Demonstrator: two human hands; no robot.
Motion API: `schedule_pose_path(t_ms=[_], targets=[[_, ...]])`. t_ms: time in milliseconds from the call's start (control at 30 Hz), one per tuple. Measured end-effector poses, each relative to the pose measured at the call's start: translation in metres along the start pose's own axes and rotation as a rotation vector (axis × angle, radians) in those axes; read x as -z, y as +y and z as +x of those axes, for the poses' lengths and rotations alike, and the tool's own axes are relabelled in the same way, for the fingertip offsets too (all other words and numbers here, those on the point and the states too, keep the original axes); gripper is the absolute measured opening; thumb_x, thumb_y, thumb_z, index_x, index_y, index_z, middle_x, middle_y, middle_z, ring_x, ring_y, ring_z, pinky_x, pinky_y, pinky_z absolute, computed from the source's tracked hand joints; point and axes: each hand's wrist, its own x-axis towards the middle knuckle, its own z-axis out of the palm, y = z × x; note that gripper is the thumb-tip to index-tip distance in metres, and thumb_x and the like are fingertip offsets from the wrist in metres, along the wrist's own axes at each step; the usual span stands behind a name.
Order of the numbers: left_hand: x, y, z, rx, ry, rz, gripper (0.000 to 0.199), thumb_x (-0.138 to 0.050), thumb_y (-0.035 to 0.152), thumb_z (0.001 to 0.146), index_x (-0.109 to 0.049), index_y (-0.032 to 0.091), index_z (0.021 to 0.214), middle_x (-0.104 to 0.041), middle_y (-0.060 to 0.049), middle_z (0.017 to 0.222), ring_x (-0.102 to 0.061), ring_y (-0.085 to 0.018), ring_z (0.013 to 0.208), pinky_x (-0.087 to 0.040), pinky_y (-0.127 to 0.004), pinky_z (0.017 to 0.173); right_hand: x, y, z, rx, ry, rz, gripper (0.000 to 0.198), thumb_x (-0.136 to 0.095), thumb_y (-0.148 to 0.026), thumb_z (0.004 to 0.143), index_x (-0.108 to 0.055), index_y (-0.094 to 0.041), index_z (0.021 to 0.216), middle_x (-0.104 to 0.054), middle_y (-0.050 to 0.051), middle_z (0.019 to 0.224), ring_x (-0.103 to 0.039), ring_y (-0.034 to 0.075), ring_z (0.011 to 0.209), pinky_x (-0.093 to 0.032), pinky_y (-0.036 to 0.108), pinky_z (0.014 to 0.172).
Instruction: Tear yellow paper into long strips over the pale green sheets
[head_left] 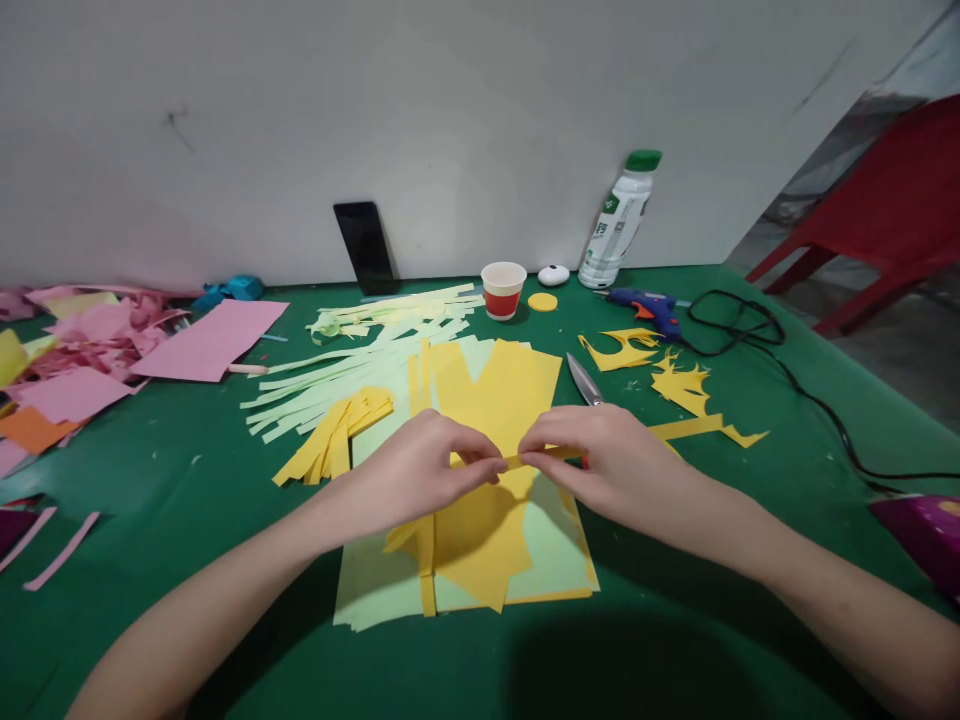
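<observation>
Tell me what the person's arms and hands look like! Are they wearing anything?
Both arms are bare up to the picture's edge: no sleeves show. The left hand and right hand have no gloves, and no rings, watch or bracelets can be seen. The fingers are bare too.

Paper-craft workspace, makeshift. Green-covered counter (150, 480) set against a bare white wall (450, 100). Pink paper scraps (97, 335) heaped far left, pale green strips (337, 370) and yellow sheets (487, 385) at centre, glue gun (649, 308) with trailing cord far right. Red plastic chair (885, 220) beyond on a concrete floor.
</observation>
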Motion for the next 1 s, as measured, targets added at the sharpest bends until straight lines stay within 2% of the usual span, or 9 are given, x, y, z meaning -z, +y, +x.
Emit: schedule_pose_path(t_ms=[200, 267, 367, 433, 533, 667, 833, 900, 1000], targets=[[0.016, -0.008, 0.002, 0.058, 0.083, 0.002, 0.020, -0.051, 0.027, 0.080, -0.068, 0.020, 0.071, -0.071, 0.003, 0.076, -0.063, -0.012, 0.069, -0.047, -0.020, 0.060, 0.016, 0.005, -0.003, -0.090, 0.085, -0.054, 0.017, -0.051, -0.016, 0.076, -0.066, -0.017, 0.069, -0.070, 0.001, 0.073, -0.061, 0.015, 0.067, -0.043, 0.029, 0.063], [0.016, -0.008, 0.002, 0.033, 0.111, 0.007, 0.023, -0.048, 0.032, 0.083, -0.067, 0.021, 0.077, -0.070, 0.003, 0.082, -0.063, -0.012, 0.075, -0.048, -0.020, 0.065, 0.016, 0.004, -0.003, -0.114, 0.081, -0.063, 0.016, -0.051, -0.016, 0.075, -0.066, -0.018, 0.068, -0.069, 0.000, 0.071, -0.060, 0.015, 0.065, -0.043, 0.028, 0.062], [0.006, -0.008, 0.000, -0.110, 0.147, 0.131, 0.027, -0.050, 0.040, 0.081, -0.062, 0.021, 0.097, -0.067, -0.001, 0.092, -0.061, -0.015, 0.084, -0.049, -0.026, 0.073, 0.012, 0.001, -0.002, -0.123, 0.042, -0.050, 0.018, -0.050, -0.015, 0.074, -0.067, -0.018, 0.071, -0.069, 0.001, 0.070, -0.060, 0.015, 0.064, -0.044, 0.027, 0.059], [-0.004, -0.007, 0.000, -0.266, 0.157, 0.298, 0.031, -0.053, 0.039, 0.080, -0.059, 0.016, 0.101, -0.067, -0.003, 0.084, -0.061, -0.017, 0.081, -0.048, -0.031, 0.076, 0.009, -0.001, -0.002, -0.113, 0.025, -0.029, 0.019, -0.048, -0.015, 0.075, -0.067, -0.018, 0.073, -0.070, 0.001, 0.071, -0.060, 0.015, 0.064, -0.044, 0.027, 0.059], [-0.017, -0.008, 0.000, -0.474, 0.212, 0.533, 0.018, -0.045, 0.019, 0.085, -0.059, 0.011, 0.092, -0.065, -0.004, 0.073, -0.060, -0.015, 0.068, -0.047, -0.035, 0.080, 0.007, -0.003, -0.002, -0.105, 0.012, 0.000, 0.021, -0.047, -0.015, 0.076, -0.068, -0.017, 0.073, -0.069, 0.002, 0.070, -0.060, 0.014, 0.063, -0.045, 0.026, 0.058], [-0.024, -0.011, 0.002, -0.590, 0.293, 0.760, 0.021, -0.038, 0.006, 0.083, -0.055, 0.007, 0.097, -0.063, -0.003, 0.070, -0.057, -0.014, 0.063, -0.047, -0.036, 0.082, 0.009, -0.002, -0.002, -0.114, 0.035, 0.039, 0.020, -0.048, -0.016, 0.076, -0.068, -0.017, 0.073, -0.070, 0.002, 0.070, -0.060, 0.014, 0.063, -0.046, 0.026, 0.058], [-0.019, -0.015, 0.006, -0.606, 0.322, 0.903, 0.028, -0.034, 0.001, 0.082, -0.049, 0.003, 0.106, -0.062, -0.004, 0.069, -0.056, -0.015, 0.062, -0.047, -0.036, 0.082, 0.017, 0.004, -0.002, -0.120, 0.068, 0.042, 0.016, -0.051, -0.018, 0.075, -0.065, -0.018, 0.067, -0.068, -0.001, 0.066, -0.059, 0.012, 0.059, -0.045, 0.024, 0.055], [-0.012, -0.018, 0.008, -0.552, 0.330, 0.897, 0.029, -0.033, 0.000, 0.082, -0.051, 0.004, 0.104, -0.062, -0.005, 0.070, -0.058, -0.015, 0.065, -0.048, -0.035, 0.081, 0.024, 0.010, -0.002, -0.126, 0.090, 0.036, 0.015, -0.052, -0.019, 0.075, -0.064, -0.019, 0.065, -0.068, -0.001, 0.064, -0.059, 0.012, 0.057, -0.046, 0.023, 0.053], [0.006, -0.030, 0.012, -0.404, 0.325, 0.849, 0.032, -0.031, 0.002, 0.082, -0.054, 0.008, 0.104, -0.065, -0.008, 0.080, -0.060, -0.018, 0.080, -0.049, -0.033, 0.075, 0.038, 0.025, -0.004, -0.155, 0.144, 0.024, 0.015, -0.054, -0.024, 0.075, -0.063, -0.019, 0.064, -0.067, 0.000, 0.063, -0.060, 0.013, 0.055, -0.046, 0.023, 0.049]])
